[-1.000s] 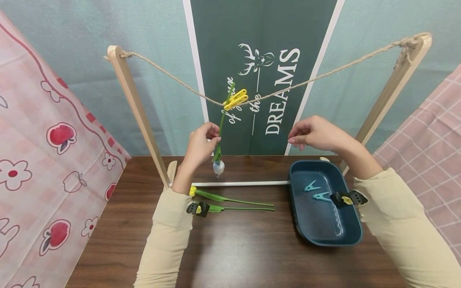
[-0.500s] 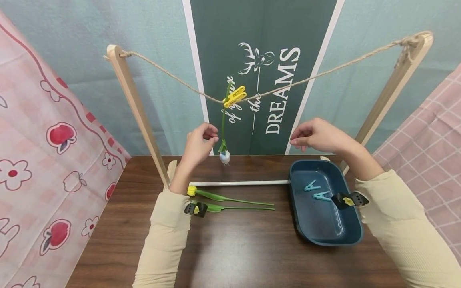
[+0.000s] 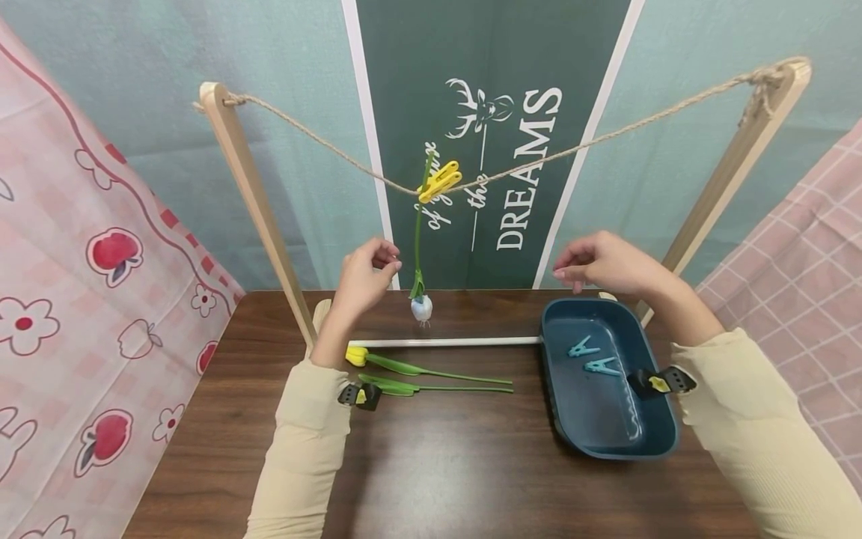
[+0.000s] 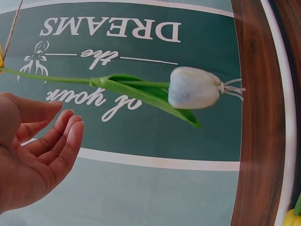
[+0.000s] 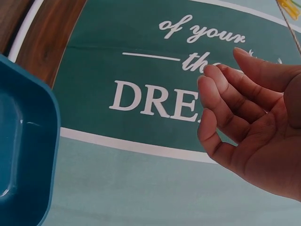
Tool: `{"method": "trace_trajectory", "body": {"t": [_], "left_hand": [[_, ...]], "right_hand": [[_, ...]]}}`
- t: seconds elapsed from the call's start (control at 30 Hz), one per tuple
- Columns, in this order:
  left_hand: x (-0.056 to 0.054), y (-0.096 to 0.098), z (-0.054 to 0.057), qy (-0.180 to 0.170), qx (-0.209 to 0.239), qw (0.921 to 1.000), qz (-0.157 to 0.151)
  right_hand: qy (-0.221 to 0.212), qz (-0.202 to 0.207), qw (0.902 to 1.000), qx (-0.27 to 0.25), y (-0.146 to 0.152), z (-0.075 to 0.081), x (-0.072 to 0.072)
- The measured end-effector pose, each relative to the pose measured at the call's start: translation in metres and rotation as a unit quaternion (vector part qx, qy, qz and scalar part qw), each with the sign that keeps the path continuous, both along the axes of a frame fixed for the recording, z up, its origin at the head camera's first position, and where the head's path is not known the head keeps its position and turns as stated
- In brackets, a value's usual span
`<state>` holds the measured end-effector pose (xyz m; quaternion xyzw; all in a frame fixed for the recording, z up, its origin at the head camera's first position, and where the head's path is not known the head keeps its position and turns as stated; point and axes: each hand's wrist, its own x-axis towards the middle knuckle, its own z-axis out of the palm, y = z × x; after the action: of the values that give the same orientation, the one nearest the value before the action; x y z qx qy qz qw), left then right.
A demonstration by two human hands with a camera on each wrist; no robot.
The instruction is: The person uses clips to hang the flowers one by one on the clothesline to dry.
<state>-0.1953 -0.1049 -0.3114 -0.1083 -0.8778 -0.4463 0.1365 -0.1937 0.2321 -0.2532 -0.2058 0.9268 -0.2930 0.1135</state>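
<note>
A pale blue-white artificial tulip (image 3: 421,308) hangs head down from the twine, its stem pinched by a yellow clothespin (image 3: 440,182). In the left wrist view the tulip (image 4: 195,88) shows its green leaf and thin white strands at the tip. My left hand (image 3: 367,273) is just left of the stem, apart from it, fingers loosely bent around nothing. Over the back of the blue bin (image 3: 592,442) my right hand (image 3: 606,262) hovers, fingers loosely curled and holding nothing. Two light-blue clothespins (image 3: 601,366) lie in that bin.
Wooden posts, left (image 3: 259,209) and right (image 3: 734,168), carry the sagging twine (image 3: 626,131). A white rod (image 3: 447,343) runs between their bases. On the table (image 3: 458,479) lie a yellow tulip (image 3: 357,355) and a second green stem (image 3: 465,389), its head hidden behind the left wrist.
My left hand has let go of the hanging tulip's stem and drawn left and down. The tulip swung right and bobs on the line. My right hand has shifted slightly right.
</note>
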Motion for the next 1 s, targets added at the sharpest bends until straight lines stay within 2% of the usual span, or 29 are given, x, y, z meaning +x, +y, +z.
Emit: {"method": "trace_trajectory", "body": {"t": [0.3,0.67,1.0], "left_hand": [[0.001,-0.006,-0.008,-0.003,0.002,1.0000,0.007],[0.006,-0.014,-0.017,-0.033,0.005,0.9993,0.015],[0.009,-0.018,-0.024,-0.038,0.006,0.9989,0.026]], "right_hand": [[-0.021,-0.009,0.9994,-0.025,0.012,-0.016,-0.001],[-0.033,-0.017,0.9992,-0.014,0.028,-0.034,0.001],[-0.034,-0.029,0.9988,-0.019,0.045,-0.051,0.004]]}}
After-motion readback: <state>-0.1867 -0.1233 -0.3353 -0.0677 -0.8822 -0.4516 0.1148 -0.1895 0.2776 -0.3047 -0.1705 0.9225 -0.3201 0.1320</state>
